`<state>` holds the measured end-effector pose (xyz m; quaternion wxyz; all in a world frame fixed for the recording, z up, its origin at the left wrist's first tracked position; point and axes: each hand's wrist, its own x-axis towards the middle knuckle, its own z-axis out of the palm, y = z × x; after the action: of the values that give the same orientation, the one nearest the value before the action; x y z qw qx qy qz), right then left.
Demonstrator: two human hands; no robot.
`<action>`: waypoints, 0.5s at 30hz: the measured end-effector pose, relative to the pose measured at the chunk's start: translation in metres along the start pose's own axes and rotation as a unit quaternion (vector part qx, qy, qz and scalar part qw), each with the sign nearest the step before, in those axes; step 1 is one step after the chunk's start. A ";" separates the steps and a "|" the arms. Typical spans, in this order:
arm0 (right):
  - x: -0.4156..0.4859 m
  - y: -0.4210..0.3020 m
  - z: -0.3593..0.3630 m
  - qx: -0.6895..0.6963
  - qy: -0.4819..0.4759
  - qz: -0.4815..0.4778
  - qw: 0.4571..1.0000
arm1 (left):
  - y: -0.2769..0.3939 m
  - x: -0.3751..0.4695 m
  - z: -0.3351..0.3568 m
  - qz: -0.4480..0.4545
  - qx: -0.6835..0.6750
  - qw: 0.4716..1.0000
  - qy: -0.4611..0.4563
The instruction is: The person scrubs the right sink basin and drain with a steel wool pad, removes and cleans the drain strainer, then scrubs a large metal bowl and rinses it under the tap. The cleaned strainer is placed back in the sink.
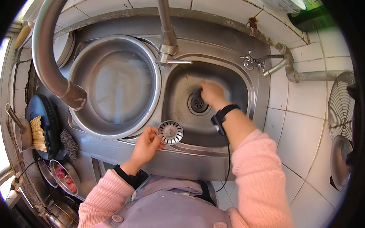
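My left hand pinches the rim of a round metal sink strainer above the front edge of the right sink basin. Slots ring the strainer's dish. Down in that basin, my right hand grips a small dark grey piece, perhaps a cloth or scouring pad, at the upper edge of the drain. Motion blurs the hand, and its fingers partly hide the piece. Small specks dot the basin floor around the drain.
A large metal basin holding water fills the left side. The faucet's lever juts over the divider. A thick curved pipe hangs at upper left. A steel-wool scrubber and a bowl of reddish food lie left.
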<state>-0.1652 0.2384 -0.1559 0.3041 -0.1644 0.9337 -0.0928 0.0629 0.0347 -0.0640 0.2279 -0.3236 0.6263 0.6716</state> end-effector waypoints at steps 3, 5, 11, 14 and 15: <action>-0.002 0.014 -0.064 0.030 0.064 -0.019 0.997 | 0.014 0.005 0.002 0.044 0.035 0.998 0.012; -0.022 0.024 -0.089 0.000 0.082 -0.030 0.996 | 0.025 0.011 0.005 0.054 0.064 0.996 0.014; -0.106 0.032 -0.074 0.074 0.044 0.013 0.996 | 0.050 0.031 0.024 0.064 0.249 0.966 0.016; -0.139 0.028 -0.055 0.087 0.018 0.061 0.994 | 0.052 0.041 0.035 0.131 0.402 0.906 0.028; -0.148 0.026 -0.050 0.092 0.019 0.074 0.993 | 0.052 0.045 0.038 0.162 0.460 0.872 0.035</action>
<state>-0.0892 0.3203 -0.0432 0.3065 -0.0645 0.9363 -0.1590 -0.0105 0.0624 -0.0601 0.2171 -0.0988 0.9158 0.3232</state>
